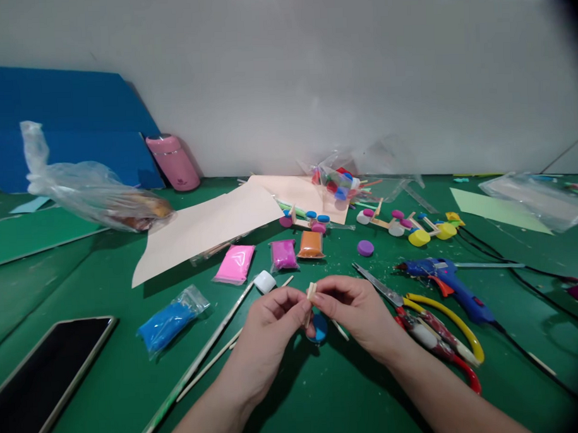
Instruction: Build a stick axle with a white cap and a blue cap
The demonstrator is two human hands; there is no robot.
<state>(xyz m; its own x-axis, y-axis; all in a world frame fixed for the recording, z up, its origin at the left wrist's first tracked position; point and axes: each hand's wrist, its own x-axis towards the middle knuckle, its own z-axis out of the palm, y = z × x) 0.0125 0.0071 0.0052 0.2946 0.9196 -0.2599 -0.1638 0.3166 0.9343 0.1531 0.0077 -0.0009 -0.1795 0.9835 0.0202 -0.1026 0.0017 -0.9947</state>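
Observation:
My left hand and my right hand meet in the middle of the green table, both pinched on a small bundle of short wooden sticks held between their fingertips. A blue bottle cap sits right below the sticks, between the two hands. A white cap lies just beyond my left hand, and long thin wooden sticks run past my left wrist.
Blue, pink, magenta and orange clay packets lie ahead. Scissors and pliers and a blue glue gun are at my right. A tablet lies at left. Cap-and-stick models, paper sheets, plastic bags and a pink flask are farther back.

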